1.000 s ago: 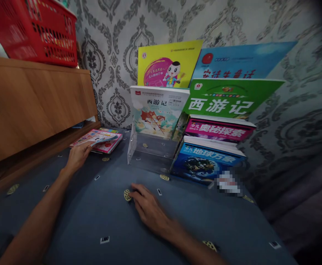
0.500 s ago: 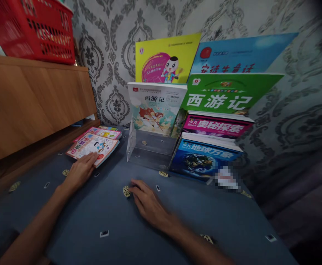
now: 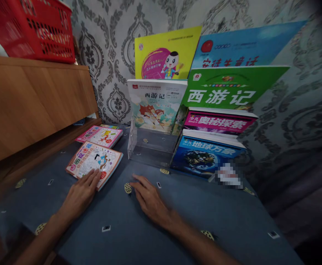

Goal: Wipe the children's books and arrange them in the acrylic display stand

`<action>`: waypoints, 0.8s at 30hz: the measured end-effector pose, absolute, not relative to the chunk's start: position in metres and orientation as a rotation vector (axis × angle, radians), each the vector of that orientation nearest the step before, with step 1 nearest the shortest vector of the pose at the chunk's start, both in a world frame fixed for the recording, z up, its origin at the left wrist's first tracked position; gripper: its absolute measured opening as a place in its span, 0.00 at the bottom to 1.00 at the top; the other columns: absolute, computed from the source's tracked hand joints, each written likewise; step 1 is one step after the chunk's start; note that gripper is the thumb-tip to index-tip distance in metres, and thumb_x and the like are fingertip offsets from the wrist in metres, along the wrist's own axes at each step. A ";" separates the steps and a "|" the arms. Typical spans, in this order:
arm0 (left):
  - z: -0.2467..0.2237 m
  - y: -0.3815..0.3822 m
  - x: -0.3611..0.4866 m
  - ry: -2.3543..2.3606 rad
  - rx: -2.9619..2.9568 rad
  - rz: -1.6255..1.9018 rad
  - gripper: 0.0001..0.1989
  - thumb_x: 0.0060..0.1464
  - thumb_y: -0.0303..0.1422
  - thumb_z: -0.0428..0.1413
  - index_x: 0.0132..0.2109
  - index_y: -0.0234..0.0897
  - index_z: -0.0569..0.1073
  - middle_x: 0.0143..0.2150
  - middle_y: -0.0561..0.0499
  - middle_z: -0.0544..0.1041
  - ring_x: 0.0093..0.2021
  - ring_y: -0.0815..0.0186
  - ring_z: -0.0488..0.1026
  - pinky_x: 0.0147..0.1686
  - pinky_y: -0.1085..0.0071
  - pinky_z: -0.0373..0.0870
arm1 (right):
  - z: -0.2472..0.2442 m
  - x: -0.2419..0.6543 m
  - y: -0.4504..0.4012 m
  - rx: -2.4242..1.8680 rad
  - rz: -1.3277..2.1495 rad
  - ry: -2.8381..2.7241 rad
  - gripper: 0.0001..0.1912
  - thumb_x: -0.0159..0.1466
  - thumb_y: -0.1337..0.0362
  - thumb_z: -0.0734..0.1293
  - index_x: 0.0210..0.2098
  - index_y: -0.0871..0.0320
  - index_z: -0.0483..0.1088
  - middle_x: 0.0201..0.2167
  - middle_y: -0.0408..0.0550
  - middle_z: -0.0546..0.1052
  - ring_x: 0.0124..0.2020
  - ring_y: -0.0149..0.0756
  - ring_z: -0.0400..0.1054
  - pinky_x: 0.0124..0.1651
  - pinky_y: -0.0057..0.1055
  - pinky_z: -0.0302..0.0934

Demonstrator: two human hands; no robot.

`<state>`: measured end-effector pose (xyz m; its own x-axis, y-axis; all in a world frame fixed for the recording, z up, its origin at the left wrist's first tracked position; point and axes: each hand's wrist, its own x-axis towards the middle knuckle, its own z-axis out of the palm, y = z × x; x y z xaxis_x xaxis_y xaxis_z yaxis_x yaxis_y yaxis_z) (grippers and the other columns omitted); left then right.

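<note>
My left hand (image 3: 83, 192) lies with its fingers flat on the lower right part of an orange-edged picture book (image 3: 90, 159). Partly under that book's far edge, or just beyond it, is a pink-edged book (image 3: 99, 135); I cannot tell if the two overlap. Resting on the cloth to the right, my right hand (image 3: 150, 200) has its fingers stretched out and holds nothing. Ahead of it stands a clear stepped rack (image 3: 152, 150) with a white-covered storybook (image 3: 157, 105) upright in it and a yellow book (image 3: 166, 48) behind.
On the rack's right side stand a dark blue book (image 3: 202, 158), a magenta book (image 3: 221, 122), a green book (image 3: 232, 88) and a light blue book (image 3: 246, 46). A wooden cabinet (image 3: 36, 106) with a red basket (image 3: 47, 33) borders the left. Patterned wallpaper (image 3: 114, 70) rises behind.
My left hand has drawn the orange-edged book toward me, baring more of the pink-edged book behind it. My right hand stays in nearly the same place. The view has shifted slightly.
</note>
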<state>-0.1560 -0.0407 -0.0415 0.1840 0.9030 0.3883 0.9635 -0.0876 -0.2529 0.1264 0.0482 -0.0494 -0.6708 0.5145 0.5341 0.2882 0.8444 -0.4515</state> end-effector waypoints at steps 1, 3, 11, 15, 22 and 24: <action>-0.041 -0.046 -0.150 -1.752 -2.031 -0.160 0.25 0.61 0.24 0.42 0.61 0.34 0.71 0.62 0.40 0.73 0.62 0.57 0.71 0.56 0.62 0.73 | -0.048 0.127 0.048 -0.568 0.439 -2.321 0.19 0.68 0.75 0.57 0.54 0.57 0.71 0.60 0.58 0.71 0.60 0.43 0.67 0.62 0.45 0.66; -0.042 -0.055 -0.138 -1.742 -2.064 -0.102 0.25 0.60 0.22 0.43 0.61 0.35 0.72 0.61 0.42 0.74 0.61 0.58 0.72 0.55 0.63 0.74 | -0.044 0.127 0.047 -0.530 0.446 -2.280 0.20 0.69 0.74 0.57 0.56 0.57 0.69 0.59 0.57 0.72 0.60 0.42 0.67 0.61 0.46 0.66; -0.052 -0.066 -0.091 -1.604 -2.175 -0.033 0.27 0.59 0.21 0.46 0.64 0.38 0.69 0.61 0.42 0.74 0.60 0.56 0.73 0.54 0.62 0.73 | -0.038 0.123 0.044 -0.348 0.391 -2.219 0.20 0.70 0.72 0.58 0.59 0.56 0.66 0.53 0.54 0.77 0.56 0.42 0.69 0.59 0.46 0.67; -0.047 -0.071 -0.055 -1.424 -2.303 -0.098 0.23 0.64 0.25 0.48 0.64 0.38 0.67 0.59 0.43 0.76 0.59 0.55 0.73 0.54 0.61 0.72 | -0.039 0.127 0.048 -0.346 0.400 -2.182 0.17 0.69 0.73 0.59 0.54 0.57 0.70 0.50 0.54 0.78 0.54 0.41 0.71 0.58 0.44 0.67; -0.027 -0.085 -0.009 -1.104 -2.671 -0.306 0.18 0.67 0.32 0.50 0.61 0.38 0.68 0.56 0.48 0.78 0.58 0.56 0.73 0.56 0.59 0.72 | -0.036 0.167 0.039 -0.404 0.440 -2.462 0.16 0.68 0.71 0.61 0.53 0.62 0.71 0.57 0.59 0.74 0.60 0.43 0.68 0.61 0.44 0.65; -0.018 -0.084 -0.011 -1.019 -2.820 -0.322 0.17 0.66 0.31 0.50 0.60 0.39 0.68 0.56 0.48 0.78 0.60 0.56 0.71 0.57 0.58 0.71 | -0.033 0.177 0.032 -0.414 0.447 -2.568 0.18 0.69 0.70 0.60 0.56 0.63 0.70 0.60 0.60 0.72 0.64 0.44 0.64 0.65 0.46 0.61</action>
